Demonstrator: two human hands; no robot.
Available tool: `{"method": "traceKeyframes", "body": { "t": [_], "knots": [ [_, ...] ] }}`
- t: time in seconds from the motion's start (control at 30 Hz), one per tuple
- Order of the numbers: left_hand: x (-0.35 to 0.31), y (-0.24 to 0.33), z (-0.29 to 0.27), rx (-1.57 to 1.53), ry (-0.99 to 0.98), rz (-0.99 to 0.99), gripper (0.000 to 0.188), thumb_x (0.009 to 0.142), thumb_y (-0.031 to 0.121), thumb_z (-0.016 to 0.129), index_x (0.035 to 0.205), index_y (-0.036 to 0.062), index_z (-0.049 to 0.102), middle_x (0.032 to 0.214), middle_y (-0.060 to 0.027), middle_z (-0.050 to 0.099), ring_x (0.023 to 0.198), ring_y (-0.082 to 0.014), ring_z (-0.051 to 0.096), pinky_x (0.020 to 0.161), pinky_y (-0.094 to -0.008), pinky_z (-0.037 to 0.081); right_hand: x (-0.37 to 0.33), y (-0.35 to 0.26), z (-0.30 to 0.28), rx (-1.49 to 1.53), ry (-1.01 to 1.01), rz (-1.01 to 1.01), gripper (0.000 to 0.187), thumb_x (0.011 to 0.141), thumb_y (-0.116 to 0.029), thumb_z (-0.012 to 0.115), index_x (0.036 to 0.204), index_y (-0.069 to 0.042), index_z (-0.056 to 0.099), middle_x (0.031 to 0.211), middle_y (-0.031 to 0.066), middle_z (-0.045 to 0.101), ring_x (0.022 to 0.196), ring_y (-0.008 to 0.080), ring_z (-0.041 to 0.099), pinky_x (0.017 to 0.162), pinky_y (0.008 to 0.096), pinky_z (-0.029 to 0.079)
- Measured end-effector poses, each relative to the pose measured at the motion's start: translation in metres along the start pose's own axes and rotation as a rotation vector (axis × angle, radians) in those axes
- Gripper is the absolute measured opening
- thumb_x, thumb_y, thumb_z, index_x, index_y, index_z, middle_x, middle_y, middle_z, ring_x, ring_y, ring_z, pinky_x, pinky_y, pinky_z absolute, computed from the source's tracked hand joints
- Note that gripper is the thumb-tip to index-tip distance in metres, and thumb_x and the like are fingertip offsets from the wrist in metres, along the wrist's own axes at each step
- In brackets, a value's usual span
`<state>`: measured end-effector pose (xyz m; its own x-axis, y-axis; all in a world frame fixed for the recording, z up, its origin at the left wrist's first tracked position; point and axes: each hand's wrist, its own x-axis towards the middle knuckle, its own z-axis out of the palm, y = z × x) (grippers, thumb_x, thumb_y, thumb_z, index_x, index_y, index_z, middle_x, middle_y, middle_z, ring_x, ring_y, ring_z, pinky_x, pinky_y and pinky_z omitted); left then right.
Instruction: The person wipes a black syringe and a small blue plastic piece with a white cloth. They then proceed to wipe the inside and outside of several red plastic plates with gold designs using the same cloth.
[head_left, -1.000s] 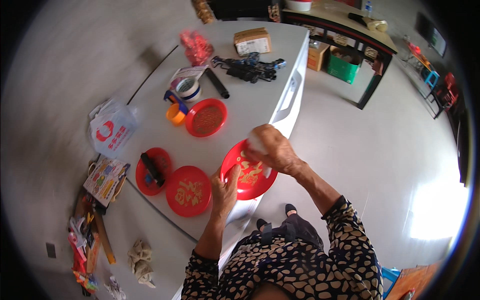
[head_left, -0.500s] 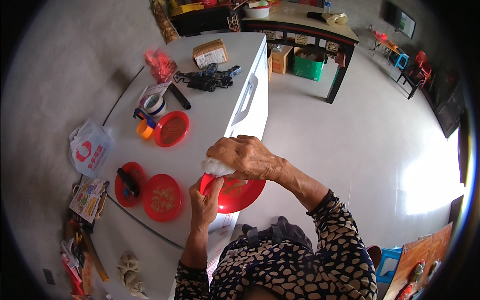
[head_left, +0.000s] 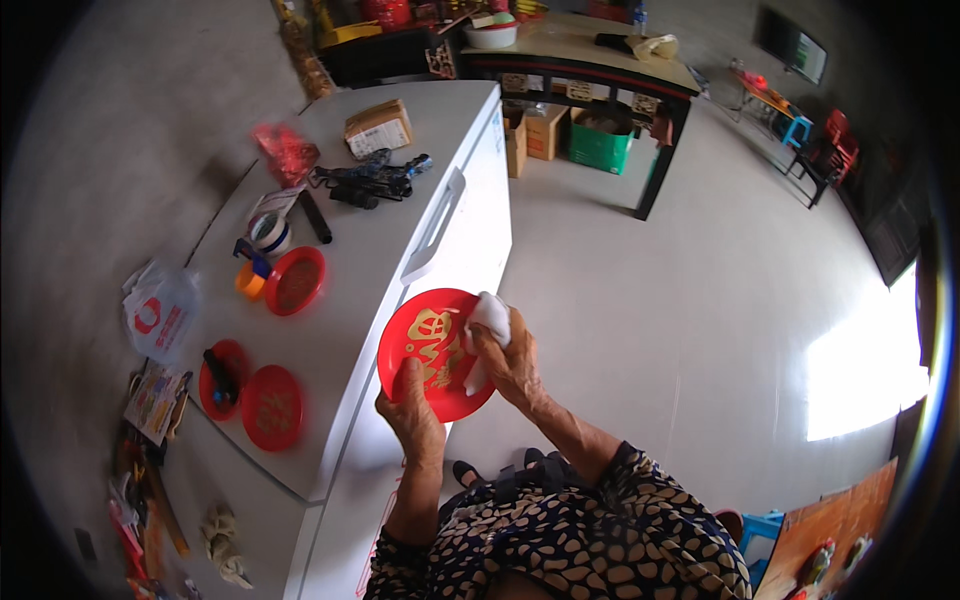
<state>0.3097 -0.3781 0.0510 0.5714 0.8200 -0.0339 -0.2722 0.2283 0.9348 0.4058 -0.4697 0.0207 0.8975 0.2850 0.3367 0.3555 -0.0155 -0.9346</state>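
— What worries you here?

— The long white table [head_left: 400, 180] ends under my arms, so the round red plastic plate with gold lettering [head_left: 428, 352] hangs out over the floor. My left hand [head_left: 412, 420] pinches only its lower rim.

— And the right?

— My right hand [head_left: 515, 362] is closed on a crumpled white cloth [head_left: 490, 318], pressing on the plate; push too hard and it could tip out.
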Motion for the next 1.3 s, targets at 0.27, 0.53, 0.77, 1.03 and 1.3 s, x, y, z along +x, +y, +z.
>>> {"method": "traceKeyframes", "body": {
  "t": [0.27, 0.53, 0.77, 1.03, 1.3],
  "knots": [
    [0.011, -0.031, 0.020, -0.100, 0.167, 0.205, 0.033, 0.090, 0.024, 0.062, 0.109, -0.0032, 0.059, 0.097, -0.0100, 0.065, 0.084, -0.0182, 0.063, 0.072, -0.0322, 0.054, -0.043, 0.009, -0.012, 0.246, -0.244, 0.355, 0.035, 0.093, -0.024, 0.051, 0.112, 0.005, 0.047, 0.089, 0.0167, 0.064, 0.078, 0.0228, 0.063, 0.065, 0.0352, 0.050],
    [0.015, -0.034, 0.007, -0.081, 0.121, 0.184, 0.030, 0.091, 0.026, 0.061, 0.107, 0.0002, 0.062, 0.092, -0.0047, 0.066, 0.083, -0.0127, 0.062, 0.074, -0.0265, 0.053, 0.021, -0.026, -0.042, -0.122, -0.054, -0.174, 0.047, 0.079, -0.006, 0.069, 0.122, -0.006, 0.050, 0.111, 0.0206, 0.052, 0.094, 0.0308, 0.062, 0.067, 0.0350, 0.057],
    [0.003, -0.032, 0.023, -0.184, 0.023, 0.040, 0.057, 0.091, 0.042, 0.055, 0.124, -0.0032, 0.047, 0.117, -0.0151, 0.057, 0.104, -0.0245, 0.059, 0.085, -0.0403, 0.053, 0.041, -0.009, -0.020, -0.569, -0.197, -0.628, 0.060, 0.069, -0.004, 0.070, 0.125, -0.006, 0.048, 0.122, 0.0210, 0.039, 0.099, 0.0397, 0.048, 0.079, 0.0455, 0.050],
    [0.003, -0.036, 0.029, -0.134, 0.066, -0.082, 0.060, 0.093, 0.049, 0.048, 0.125, -0.0009, 0.046, 0.118, -0.0129, 0.057, 0.103, -0.0237, 0.059, 0.084, -0.0352, 0.052, -0.018, -0.007, -0.027, -0.483, -0.482, -0.611, 0.059, 0.073, -0.001, 0.061, 0.128, 0.000, 0.042, 0.127, 0.0225, 0.036, 0.101, 0.0390, 0.045, 0.084, 0.0475, 0.047],
    [0.002, -0.048, 0.037, -0.233, 0.031, -0.041, 0.061, 0.094, 0.049, 0.046, 0.133, 0.0016, 0.039, 0.126, -0.0137, 0.051, 0.113, -0.0252, 0.053, 0.092, -0.0378, 0.049, 0.027, 0.008, -0.021, -0.250, -0.236, -0.457, 0.061, 0.065, 0.008, 0.071, 0.120, -0.002, 0.046, 0.114, 0.0168, 0.052, 0.103, 0.0373, 0.052, 0.085, 0.0411, 0.051]
  ]
}}
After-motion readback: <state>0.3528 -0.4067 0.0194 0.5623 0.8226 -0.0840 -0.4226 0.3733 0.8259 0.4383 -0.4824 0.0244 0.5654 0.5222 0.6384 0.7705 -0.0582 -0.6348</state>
